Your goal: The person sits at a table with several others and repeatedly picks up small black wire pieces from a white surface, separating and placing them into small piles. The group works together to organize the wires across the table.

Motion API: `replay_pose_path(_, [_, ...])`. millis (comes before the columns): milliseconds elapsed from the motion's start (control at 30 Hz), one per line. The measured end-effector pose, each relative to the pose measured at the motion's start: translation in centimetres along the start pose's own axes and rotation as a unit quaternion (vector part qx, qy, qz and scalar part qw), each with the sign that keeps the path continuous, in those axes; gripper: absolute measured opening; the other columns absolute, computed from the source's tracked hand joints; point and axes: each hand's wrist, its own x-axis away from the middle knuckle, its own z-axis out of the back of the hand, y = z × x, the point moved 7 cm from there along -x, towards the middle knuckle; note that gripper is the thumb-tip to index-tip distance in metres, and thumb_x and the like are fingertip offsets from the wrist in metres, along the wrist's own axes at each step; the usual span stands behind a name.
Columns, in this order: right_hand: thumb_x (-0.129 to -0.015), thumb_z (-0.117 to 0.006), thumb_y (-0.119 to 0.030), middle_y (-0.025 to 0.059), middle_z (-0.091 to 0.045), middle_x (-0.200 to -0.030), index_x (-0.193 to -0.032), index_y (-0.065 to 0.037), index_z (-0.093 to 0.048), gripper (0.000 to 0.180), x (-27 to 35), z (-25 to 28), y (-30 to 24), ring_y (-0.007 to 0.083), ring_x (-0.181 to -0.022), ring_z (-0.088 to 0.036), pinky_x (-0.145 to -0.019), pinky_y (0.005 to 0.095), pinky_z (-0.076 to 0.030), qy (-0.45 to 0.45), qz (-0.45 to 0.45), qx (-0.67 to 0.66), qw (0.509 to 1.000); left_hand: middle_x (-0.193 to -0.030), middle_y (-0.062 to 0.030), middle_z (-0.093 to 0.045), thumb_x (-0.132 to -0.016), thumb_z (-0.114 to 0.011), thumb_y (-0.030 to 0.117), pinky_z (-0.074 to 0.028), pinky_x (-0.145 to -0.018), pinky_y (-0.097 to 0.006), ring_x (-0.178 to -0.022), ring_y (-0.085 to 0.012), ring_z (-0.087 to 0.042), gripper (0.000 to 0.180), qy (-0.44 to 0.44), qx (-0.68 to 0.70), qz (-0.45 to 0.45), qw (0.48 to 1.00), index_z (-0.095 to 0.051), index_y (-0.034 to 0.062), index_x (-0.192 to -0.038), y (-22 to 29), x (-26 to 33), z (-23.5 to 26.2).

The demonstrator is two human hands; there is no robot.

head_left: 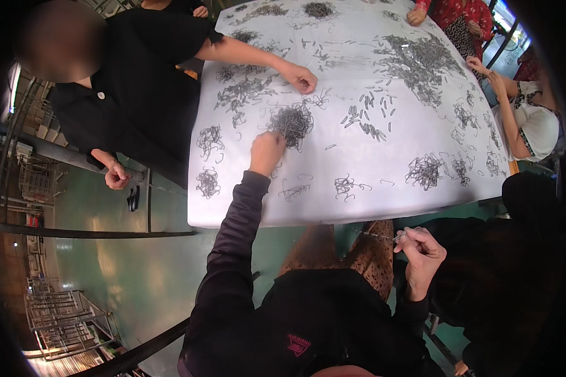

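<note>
**Hundreds of small wire hooks, one tangled heap under the left hand**

Dozens of thin dark wire pieces lie knotted together in a tangled clump [292,122] on the white bench [358,201], a little to the 10 o'clock side of the bench's middle. The left hand [267,152] reaches up from 6 o'clock and meets the clump at its lower left edge; the fingers are curled in, and whether that grip has closed on any wire cannot be told from this view. The right hand [419,251] sits low, off the bench's near edge at about 5 o'clock, with thumb and fingers pinched together on a thin wire rod [380,236] that points toward 9 o'clock.

Each piece looks light and springy, stiff for its thickness, and hooked at the ends, so the pieces probably snag one another: pull one and several neighbours are likely to trail along. A fingertip pinch on a single loose end at the rim of the heap seems the better hold, rather than a grab into the dense middle. Smooth metal this fine could slip from a loose pinch.

Smaller clusters [425,170] and scattered loose pieces [368,116] dot the bench from 12 to 4 o'clock. Another person's hand [300,78] rests on the bench at 11 o'clock, and a further person's hands [484,69] work at 2 o'clock.
</note>
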Motion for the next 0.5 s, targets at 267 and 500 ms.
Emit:
replay_pose_path(267, [-0.076,-0.063,0.016,0.0086,-0.064,-0.078,-0.089,0.008,-0.067,0.016,-0.1,-0.3,-0.1,0.0117,-0.064,-0.063,-0.058,0.0215,-0.051,-0.001,-0.009,-0.007,1.000,-0.064,-0.0045,-0.062,-0.083,-0.067,0.007,-0.045,-0.050,-0.025,-0.053,-0.0086,-0.055,0.017,0.050,0.198,-0.026,0.978,-0.068,-0.0049,-0.094,4.3,-3.3,5.2])
replay_pose_path(500, [-0.079,-0.066,0.011,0.0064,-0.065,-0.079,-0.089,0.007,-0.068,0.011,0.2,-0.7,-0.5,0.0102,-0.065,-0.064,-0.059,0.0195,-0.049,-0.018,-0.027,0.001,0.999,-0.069,-0.0044,-0.066,-0.083,-0.067,0.007,-0.049,-0.055,-0.023,-0.057,-0.0083,-0.059,0.015,-0.084,0.296,-0.036,0.951,-0.070,-0.0050,-0.092,14.1,1.3,2.4])
